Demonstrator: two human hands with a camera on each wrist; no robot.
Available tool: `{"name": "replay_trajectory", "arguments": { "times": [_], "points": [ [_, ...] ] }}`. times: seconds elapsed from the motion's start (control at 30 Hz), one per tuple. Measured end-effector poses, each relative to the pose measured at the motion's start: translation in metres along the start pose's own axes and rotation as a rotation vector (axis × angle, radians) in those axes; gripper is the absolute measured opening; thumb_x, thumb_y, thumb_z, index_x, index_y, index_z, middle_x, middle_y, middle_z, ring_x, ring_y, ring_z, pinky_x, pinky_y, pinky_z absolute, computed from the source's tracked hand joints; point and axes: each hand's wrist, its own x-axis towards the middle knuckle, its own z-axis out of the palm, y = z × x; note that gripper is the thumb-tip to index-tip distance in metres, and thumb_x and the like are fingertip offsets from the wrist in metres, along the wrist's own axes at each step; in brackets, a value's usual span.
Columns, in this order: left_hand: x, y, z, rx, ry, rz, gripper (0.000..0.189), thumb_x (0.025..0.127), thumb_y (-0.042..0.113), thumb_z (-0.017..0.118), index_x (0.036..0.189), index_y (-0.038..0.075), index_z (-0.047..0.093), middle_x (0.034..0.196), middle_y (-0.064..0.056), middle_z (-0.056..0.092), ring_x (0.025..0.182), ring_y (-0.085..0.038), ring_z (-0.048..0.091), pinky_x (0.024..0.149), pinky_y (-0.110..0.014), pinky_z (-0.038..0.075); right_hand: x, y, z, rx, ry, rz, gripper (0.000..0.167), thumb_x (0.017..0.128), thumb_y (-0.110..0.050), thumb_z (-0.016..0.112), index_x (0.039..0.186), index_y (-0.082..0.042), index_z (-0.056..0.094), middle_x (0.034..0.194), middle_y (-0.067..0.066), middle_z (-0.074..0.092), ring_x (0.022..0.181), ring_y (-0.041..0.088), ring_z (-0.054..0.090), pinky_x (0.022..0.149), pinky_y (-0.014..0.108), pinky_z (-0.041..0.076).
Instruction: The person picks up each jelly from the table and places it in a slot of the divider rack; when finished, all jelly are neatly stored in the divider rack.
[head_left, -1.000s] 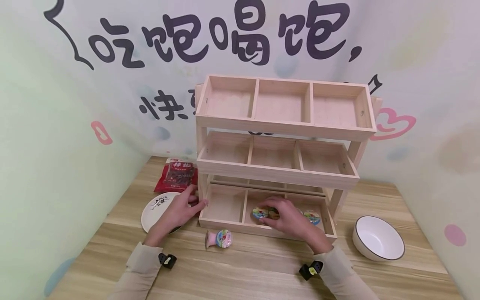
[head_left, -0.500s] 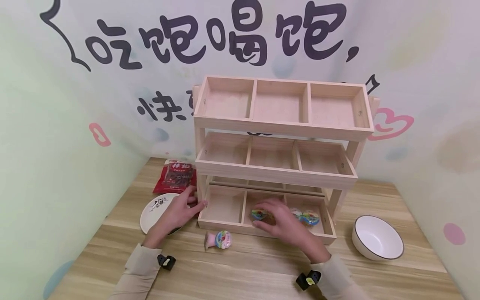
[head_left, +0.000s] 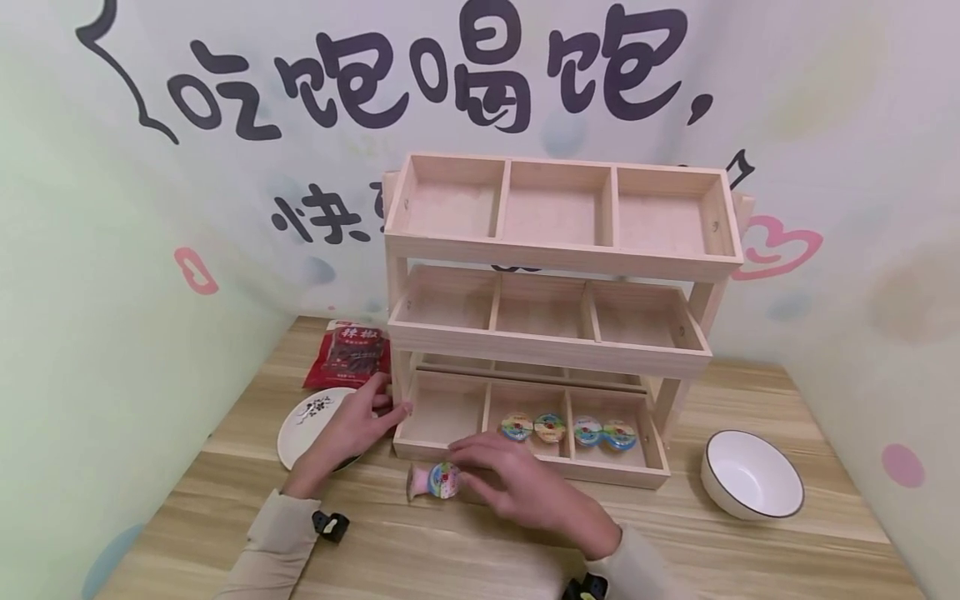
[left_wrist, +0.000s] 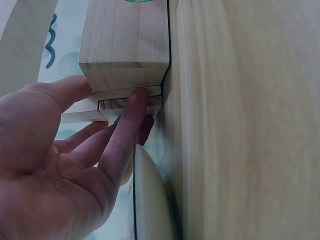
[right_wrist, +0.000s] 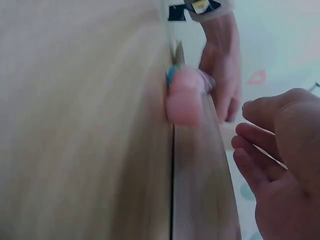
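Note:
In the head view, my right hand (head_left: 517, 483) is over the front of the bottom tray, fingers loosely bent and holding nothing. Just left of its fingertips, a pink jelly cup (head_left: 444, 481) with a printed lid lies on the table; it is blurred in the right wrist view. My left hand (head_left: 360, 425) rests its thumb and fingertips against the lower left end of the wooden rack (head_left: 551, 360). The left wrist view shows that thumb touching the tray's wooden corner (left_wrist: 125, 75). Jelly cups (head_left: 549, 428) sit in the bottom tray's middle compartment, and more cups (head_left: 618, 435) in its right one.
A patterned white plate (head_left: 294, 433) lies partly under my left forearm. Behind it is a red packet (head_left: 318, 367) against the wall. A white bowl (head_left: 752, 479) with a dark rim stands right of the rack. The rack has three tiers of divided trays.
My right hand has left the jelly cups in the middle compartment and moved left and toward the front, beside the pink jelly cup. The left hand stays against the rack.

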Motion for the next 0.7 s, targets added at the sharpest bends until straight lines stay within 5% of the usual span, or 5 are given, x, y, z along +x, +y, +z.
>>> {"name": "replay_trajectory", "arguments": {
  "times": [0.27,0.43,0.7],
  "points": [
    [0.001,-0.001,0.000,0.010,-0.001,0.022,0.062,0.108,0.032,0.070,0.157,0.003,0.043,0.151,-0.029,0.063,0.137,-0.043,0.066,0.110,-0.057,0.058,0.001,-0.006,0.020,-0.098,-0.127,-0.091,0.040,0.100,0.006,0.065,0.135,-0.010,0.075,0.152,0.013,0.066,0.144,0.026,0.062,0.122,0.038,0.050],
    [0.000,-0.001,0.000,0.015,-0.001,0.024,0.063,0.108,0.033,0.069,0.157,0.004,0.043,0.150,-0.028,0.064,0.137,-0.042,0.067,0.110,-0.057,0.057,-0.001,-0.006,0.026,-0.131,-0.108,-0.118,0.034,0.103,-0.006,0.070,0.137,-0.013,0.075,0.149,0.012,0.068,0.141,0.027,0.064,0.121,0.040,0.051],
    [-0.001,-0.001,-0.001,0.005,-0.001,0.032,0.062,0.108,0.032,0.069,0.156,0.002,0.044,0.149,-0.029,0.064,0.136,-0.042,0.067,0.110,-0.057,0.058,-0.004,-0.008,0.025,-0.136,-0.109,-0.007,0.033,0.102,-0.032,0.078,0.131,-0.017,0.076,0.136,0.000,0.070,0.127,0.013,0.065,0.110,0.028,0.056]
  ]
}}
